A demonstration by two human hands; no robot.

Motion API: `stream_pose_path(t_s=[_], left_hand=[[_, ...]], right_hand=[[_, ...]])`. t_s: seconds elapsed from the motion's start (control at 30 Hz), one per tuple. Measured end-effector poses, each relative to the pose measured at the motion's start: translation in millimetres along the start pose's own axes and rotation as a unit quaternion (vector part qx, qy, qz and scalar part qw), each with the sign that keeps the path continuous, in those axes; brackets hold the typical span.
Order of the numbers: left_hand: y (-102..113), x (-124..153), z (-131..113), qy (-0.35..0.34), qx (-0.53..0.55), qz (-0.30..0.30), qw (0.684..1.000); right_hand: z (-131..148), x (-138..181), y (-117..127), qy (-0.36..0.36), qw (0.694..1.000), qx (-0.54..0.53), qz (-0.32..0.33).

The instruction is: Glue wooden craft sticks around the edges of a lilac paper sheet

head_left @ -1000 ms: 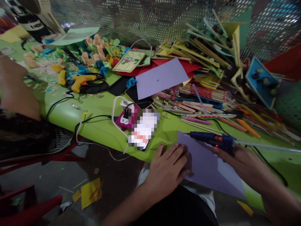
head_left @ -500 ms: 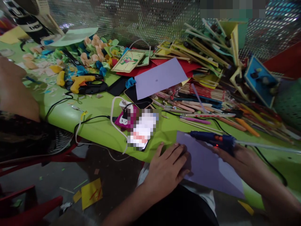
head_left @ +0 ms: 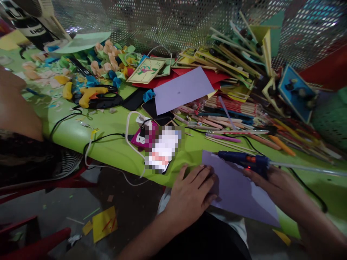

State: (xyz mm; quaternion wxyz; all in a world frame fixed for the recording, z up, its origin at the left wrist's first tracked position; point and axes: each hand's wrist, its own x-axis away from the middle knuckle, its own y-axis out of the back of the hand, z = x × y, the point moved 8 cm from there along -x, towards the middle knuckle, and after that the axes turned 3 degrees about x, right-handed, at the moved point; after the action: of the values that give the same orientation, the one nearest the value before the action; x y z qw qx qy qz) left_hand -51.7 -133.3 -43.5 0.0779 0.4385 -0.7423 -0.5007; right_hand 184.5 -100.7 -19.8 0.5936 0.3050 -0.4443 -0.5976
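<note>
Here, my right grip (head_left: 280, 184) held one blue glue gun (head_left: 241, 160), nozzle (head_left: 221, 155) by the far edge of one purple sheet (head_left: 241, 198) — overhanging the bench (head_left: 108, 150); my left grip (head_left: 189, 195), loosely spread, lay on that sheet.

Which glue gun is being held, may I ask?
The blue glue gun, gripped by the right hand; the yellow glue gun lies unheld, further left.

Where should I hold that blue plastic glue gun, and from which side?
Probably by the handle, coming from the right, where the right hand grips the blue plastic glue gun. Its nozzle points left and may be hot, since the red light glows.
</note>
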Motion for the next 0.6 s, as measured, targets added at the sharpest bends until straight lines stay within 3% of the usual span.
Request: stream_pose_path(t_s=[0.6], left_hand=[[0.1,0.4,-0.1,-0.004,-0.003,0.001,1.000]], right_hand=[[0.2,1.6,2.0,-0.016,1.000,0.009,0.008]])
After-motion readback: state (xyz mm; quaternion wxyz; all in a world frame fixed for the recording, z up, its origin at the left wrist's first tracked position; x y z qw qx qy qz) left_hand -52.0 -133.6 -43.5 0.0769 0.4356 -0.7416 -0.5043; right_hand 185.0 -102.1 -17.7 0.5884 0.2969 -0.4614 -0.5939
